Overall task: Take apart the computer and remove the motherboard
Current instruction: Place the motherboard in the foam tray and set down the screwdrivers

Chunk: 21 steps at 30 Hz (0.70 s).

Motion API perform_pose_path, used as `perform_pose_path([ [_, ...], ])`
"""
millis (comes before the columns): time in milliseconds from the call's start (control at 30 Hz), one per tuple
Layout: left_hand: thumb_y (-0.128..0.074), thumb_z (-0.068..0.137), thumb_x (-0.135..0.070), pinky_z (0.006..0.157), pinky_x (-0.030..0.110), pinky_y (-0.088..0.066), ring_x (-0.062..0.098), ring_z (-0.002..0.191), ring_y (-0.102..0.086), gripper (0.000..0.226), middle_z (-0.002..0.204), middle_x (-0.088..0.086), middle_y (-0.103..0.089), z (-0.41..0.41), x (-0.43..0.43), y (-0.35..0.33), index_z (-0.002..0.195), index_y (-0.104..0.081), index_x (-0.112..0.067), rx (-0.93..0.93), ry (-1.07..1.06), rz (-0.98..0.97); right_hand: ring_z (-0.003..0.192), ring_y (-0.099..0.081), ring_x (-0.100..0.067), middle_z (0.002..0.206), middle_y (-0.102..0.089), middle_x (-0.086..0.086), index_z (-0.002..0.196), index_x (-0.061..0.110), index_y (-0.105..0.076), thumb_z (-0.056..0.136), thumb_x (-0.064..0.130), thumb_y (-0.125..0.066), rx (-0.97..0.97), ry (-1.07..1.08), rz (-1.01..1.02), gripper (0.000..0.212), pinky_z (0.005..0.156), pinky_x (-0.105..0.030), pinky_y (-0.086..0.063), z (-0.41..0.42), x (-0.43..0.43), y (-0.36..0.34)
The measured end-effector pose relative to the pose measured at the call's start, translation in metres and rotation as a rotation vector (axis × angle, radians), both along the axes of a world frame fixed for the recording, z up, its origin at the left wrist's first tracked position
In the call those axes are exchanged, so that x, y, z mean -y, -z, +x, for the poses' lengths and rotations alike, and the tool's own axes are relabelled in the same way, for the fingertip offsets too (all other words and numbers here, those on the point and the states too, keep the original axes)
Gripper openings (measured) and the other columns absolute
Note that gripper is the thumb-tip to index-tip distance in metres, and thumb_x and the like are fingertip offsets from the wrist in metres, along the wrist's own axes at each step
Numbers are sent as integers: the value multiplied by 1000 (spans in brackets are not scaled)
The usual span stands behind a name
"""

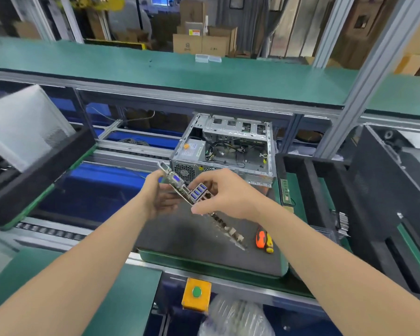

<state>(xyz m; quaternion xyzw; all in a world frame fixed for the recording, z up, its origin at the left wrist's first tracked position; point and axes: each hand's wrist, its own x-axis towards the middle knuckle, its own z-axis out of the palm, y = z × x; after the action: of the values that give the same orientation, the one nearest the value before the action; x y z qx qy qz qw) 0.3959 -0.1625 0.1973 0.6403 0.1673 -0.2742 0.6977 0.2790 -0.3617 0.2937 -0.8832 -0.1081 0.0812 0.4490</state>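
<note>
Left hand [160,197] and right hand [228,192] grip motherboard [199,191], screwdrivers [264,238] beside, case [224,146] behind.

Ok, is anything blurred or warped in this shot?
Head view: wide-angle lens bows the green shelf and leans the aluminium post; the grey panel at left is smeared; the motherboard and computer case are fairly sharp; lighting even, no strong glare.

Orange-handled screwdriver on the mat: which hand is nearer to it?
Right. The right hand grips the motherboard just up and left of the orange-handled screwdriver; the left hand holds the board's other end, farther left.
</note>
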Motion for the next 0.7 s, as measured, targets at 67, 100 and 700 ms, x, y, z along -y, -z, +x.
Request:
perform_pose_path([
  [67,-53,88,-48,63,32,-58,29,66,-72,44,92,18,-78,-6,7,-4,81,-71,-8,-9,-5,18,69,-59,-5,90,-74,-4,115,23,-73,78,12,-86,-11,-19,97,42,66,-19,-48,0,7,-16],
  [100,-54,89,-49,63,32,-58,29,67,-71,43,94,17,-77,-8,11,-7,81,-67,-9,-10,-11,17,70,-59,-8,97,-73,-13,117,24,-72,78,10,-86,-7,-22,118,44,69,-24,-50,1,11,-24],
  [700,-54,97,-58,68,40,-61,33,78,-73,47,88,12,-77,-41,225,-64,108,-57,-13,73,255,-83,56,-58,-9,77,-75,7,84,25,-84,68,14,-84,39,388,313,20,44,-21,-43,3,188,-108],
])
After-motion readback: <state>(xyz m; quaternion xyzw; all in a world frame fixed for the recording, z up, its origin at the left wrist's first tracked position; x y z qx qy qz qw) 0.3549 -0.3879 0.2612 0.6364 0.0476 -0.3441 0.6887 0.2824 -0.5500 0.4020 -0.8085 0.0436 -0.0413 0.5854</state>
